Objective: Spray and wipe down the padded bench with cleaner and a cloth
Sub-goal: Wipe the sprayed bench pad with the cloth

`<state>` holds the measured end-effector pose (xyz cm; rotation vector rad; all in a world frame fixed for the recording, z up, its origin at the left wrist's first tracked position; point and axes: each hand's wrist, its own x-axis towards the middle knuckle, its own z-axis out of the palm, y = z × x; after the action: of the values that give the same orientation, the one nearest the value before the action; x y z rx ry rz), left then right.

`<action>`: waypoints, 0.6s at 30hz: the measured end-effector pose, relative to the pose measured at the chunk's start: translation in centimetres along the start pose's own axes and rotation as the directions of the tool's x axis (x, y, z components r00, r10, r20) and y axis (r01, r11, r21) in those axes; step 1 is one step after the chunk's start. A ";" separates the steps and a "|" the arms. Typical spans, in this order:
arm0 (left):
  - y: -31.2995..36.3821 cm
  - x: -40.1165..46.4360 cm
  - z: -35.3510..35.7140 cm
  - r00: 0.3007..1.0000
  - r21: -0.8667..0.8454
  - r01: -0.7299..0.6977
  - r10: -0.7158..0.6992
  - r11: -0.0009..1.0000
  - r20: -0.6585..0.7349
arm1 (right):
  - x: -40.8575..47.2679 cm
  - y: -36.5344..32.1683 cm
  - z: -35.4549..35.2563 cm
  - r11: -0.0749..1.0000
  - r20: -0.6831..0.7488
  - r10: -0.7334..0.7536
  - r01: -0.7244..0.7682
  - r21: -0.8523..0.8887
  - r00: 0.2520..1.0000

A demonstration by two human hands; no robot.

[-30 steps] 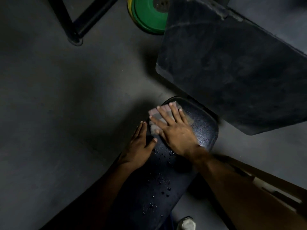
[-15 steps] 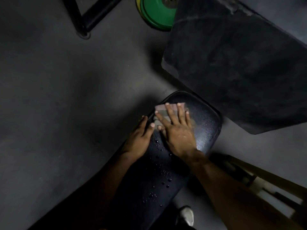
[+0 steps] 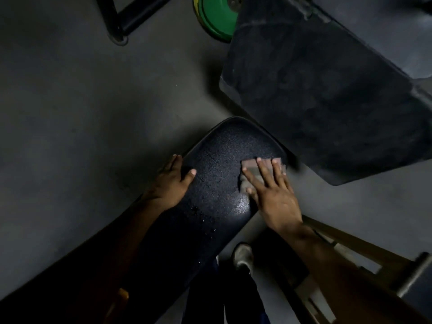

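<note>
The black padded bench point(image 3: 219, 160) runs from the lower left up to its rounded end in the middle of the view. Its surface is wet, with droplets near the centre. My right hand point(image 3: 273, 192) lies flat with straight fingers on a small pinkish-grey cloth point(image 3: 251, 166), pressing it onto the pad's right edge. My left hand point(image 3: 171, 183) rests on the pad's left edge, thumb on top and fingers over the side. No spray bottle is in view.
A large dark padded board point(image 3: 327, 90) slants above the bench's far end. A green weight plate point(image 3: 217, 17) and a black frame leg point(image 3: 121, 22) stand at the top. A metal frame point(image 3: 364, 258) lies at lower right, my shoe point(image 3: 243, 253) below the bench.
My right hand has slid the cloth from the pad's left-centre across to its right edge. My left hand stays on the left edge. The camera has shifted slightly.
</note>
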<state>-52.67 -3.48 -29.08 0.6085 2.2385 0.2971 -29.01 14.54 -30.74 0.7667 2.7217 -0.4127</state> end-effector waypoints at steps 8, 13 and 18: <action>-3.8 -4.5 2.3 0.984 0.007 0.121 -0.119 0.993 -0.135 | 0.5 -9.0 2.4 0.961 0.034 -0.273 0.274 -0.020 0.961; -3.5 -5.3 3.0 0.976 -0.027 0.140 -0.142 0.990 -0.166 | -4.9 -6.5 4.1 0.876 0.040 -0.473 0.475 -0.084 0.880; -3.8 -6.1 3.6 0.967 -0.025 0.165 -0.167 0.986 -0.195 | -4.2 -0.8 2.1 0.865 0.097 -0.457 0.467 -0.183 0.884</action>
<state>-47.75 -9.84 -29.10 0.3979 2.4595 0.2916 -25.64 11.24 -31.09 0.0373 2.8236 -0.2391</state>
